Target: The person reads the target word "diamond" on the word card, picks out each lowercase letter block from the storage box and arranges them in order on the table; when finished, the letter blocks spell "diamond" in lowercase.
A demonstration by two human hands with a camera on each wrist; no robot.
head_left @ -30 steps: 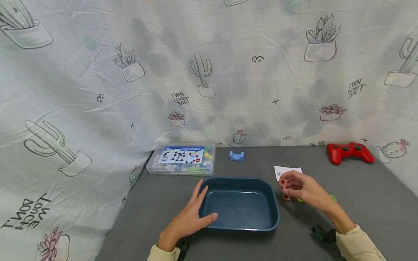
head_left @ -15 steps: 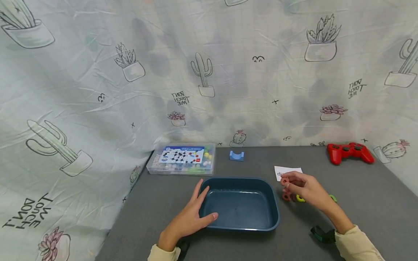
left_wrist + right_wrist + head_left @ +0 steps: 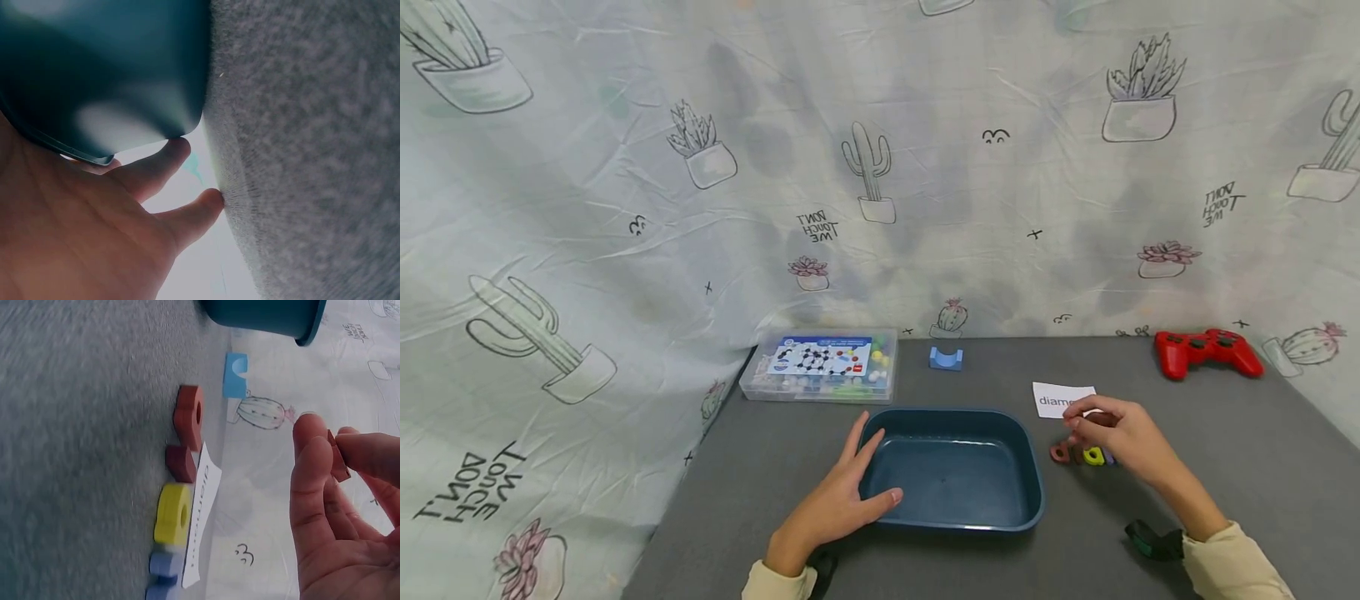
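Note:
My right hand point(image 3: 1123, 433) is raised near the white card point(image 3: 1056, 400), its thumb and fingertips pinching a small reddish-brown letter piece point(image 3: 338, 459), mostly hidden by the fingers. Below that hand, a row of toy letters stands on the table: a reddish-brown ring-shaped one point(image 3: 189, 417), a dark red one point(image 3: 180, 464), a yellow one point(image 3: 172, 514) and a blue-purple one point(image 3: 165, 564). The card behind them starts with "diam". With fingers spread, my left hand point(image 3: 835, 500) rests against the left side of a dark blue tub point(image 3: 951, 527), thumb over its rim.
A clear plastic box with colourful pieces point(image 3: 820, 387) sits at the back left of the grey table point(image 3: 760, 467). Near the back edge are a small blue block with a curved notch point(image 3: 946, 359) and a red game controller point(image 3: 1206, 353). A printed curtain point(image 3: 925, 167) hangs behind.
My right hand has drawn slightly right with the reddish-brown letter, which has turned from view behind the fingers. More of the card's print now shows. The left hand keeps its place on the tub.

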